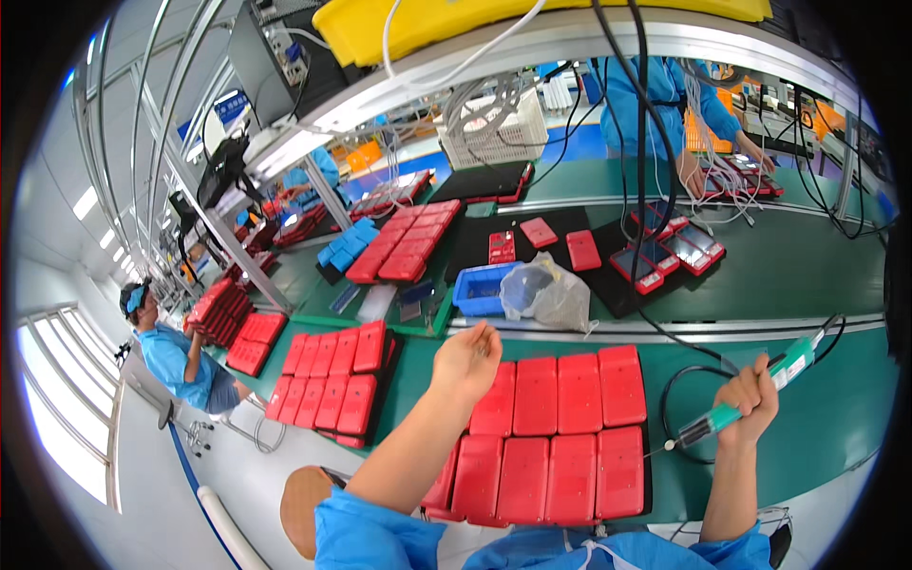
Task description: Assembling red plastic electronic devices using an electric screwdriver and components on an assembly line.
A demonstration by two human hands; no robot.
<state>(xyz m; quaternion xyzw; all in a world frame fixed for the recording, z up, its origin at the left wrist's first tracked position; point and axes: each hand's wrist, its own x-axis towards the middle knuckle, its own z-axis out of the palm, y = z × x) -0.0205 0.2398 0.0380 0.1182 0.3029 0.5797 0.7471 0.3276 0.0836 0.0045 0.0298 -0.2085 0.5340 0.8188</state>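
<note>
My right hand point(749, 404) is wrapped round a green and white electric screwdriver point(708, 424). The tool slants, its thin bit down at the right edge of a tray of red plastic casings point(578, 394). These casings lie in two rows in front of me, face down or up I cannot tell. Above the tray's left part my left hand point(468, 359) hovers, fingers curled and pinched together; whatever they hold, if anything, is too small to make out. Beyond it stand a blue bin point(480, 290) and a clear plastic bag point(546, 293).
Another tray of red casings point(328, 380) sits to the left. On the far bench are more red casings point(408, 242), blue pieces point(348, 244) and devices with dark screens point(693, 247). Cables point(641, 123) hang from the overhead shelf. Co-workers in blue stand left point(176, 356) and across point(632, 109).
</note>
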